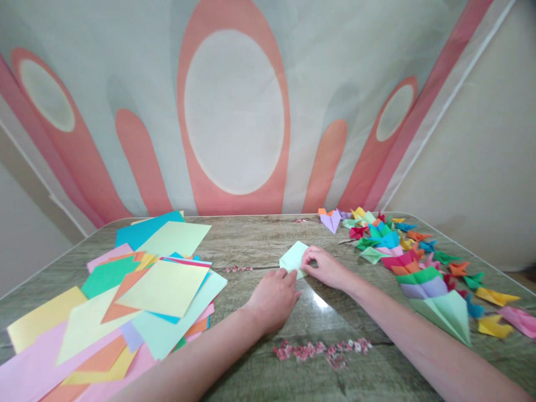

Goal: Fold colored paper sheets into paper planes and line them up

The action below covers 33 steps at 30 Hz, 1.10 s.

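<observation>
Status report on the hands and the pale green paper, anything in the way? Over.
Left hand and right hand on pale green paper. Paper partly folded. Loose sheets left, folded pieces right, neither blocking.

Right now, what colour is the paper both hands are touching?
The paper is pale mint green, seen best in the head view.

The grey-brown wood-grain table [247,240] bore a small, folded pale-green paper [295,255] under the fingertips of the left hand [274,298] and right hand [322,268]. Pink blossom clusters [310,350] (seemingly printed) showed between the forearms. Overlapping flat multicoloured paper sheets [163,287] lay left of the left hand; bright folded-paper shapes [387,240] crowded right of the right hand.
</observation>
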Tool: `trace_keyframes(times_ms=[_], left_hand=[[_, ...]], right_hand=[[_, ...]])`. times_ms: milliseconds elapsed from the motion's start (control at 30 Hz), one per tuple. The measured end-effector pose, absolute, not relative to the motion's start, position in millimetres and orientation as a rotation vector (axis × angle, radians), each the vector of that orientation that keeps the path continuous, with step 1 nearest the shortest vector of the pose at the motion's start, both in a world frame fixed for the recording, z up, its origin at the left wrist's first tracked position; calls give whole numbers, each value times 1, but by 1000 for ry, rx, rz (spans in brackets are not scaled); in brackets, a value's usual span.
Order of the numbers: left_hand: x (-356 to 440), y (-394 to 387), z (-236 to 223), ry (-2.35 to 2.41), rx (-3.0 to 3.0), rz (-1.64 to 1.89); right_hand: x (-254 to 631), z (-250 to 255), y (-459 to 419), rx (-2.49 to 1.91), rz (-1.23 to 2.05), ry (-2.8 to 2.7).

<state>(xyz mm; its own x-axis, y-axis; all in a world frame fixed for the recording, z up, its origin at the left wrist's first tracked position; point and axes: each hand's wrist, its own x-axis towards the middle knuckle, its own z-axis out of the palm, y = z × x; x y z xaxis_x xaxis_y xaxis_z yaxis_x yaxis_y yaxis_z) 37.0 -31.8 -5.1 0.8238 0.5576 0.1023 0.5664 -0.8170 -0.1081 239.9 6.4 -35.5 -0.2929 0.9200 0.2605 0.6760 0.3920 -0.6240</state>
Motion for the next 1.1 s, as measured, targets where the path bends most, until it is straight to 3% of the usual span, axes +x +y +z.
trace_keyframes(times_ms=[267, 567, 1100], left_hand=[[37, -33, 2, -849, -2892, -63], [38, -35, 1, -892, -2815, -77], [35, -30, -2, -908, -2835, -138]], right_hand=[[241, -36, 3, -1330, 400, -2075], [235, -13, -22, -1203, -66, -2356], [226, -13, -30, -1267, -144, -2646]])
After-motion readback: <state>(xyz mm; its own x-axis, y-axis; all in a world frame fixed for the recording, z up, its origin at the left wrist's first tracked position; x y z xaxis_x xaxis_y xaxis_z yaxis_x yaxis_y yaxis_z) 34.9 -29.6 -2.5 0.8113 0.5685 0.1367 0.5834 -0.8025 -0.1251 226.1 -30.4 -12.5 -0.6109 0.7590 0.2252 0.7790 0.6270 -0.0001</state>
